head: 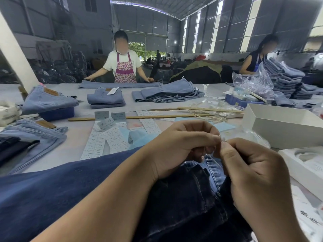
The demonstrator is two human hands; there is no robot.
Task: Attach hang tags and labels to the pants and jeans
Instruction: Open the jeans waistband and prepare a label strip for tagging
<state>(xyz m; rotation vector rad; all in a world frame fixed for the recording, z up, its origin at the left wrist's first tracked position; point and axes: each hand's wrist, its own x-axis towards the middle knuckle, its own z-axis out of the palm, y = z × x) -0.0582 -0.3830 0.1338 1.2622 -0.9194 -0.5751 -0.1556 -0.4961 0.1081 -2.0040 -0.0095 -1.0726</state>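
Left hand (181, 145), right hand (251, 172) pinch tiny pale fastener over dark stitched jeans (183, 198).

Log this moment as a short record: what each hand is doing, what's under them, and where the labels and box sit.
left hand: fingers curled, pinching something small and pale at the fingertips
right hand: pinching the same spot; item too small to identify
under hands: dark jeans
label sheets: flat on the table, beyond the left hand
white box: open, right of the hands
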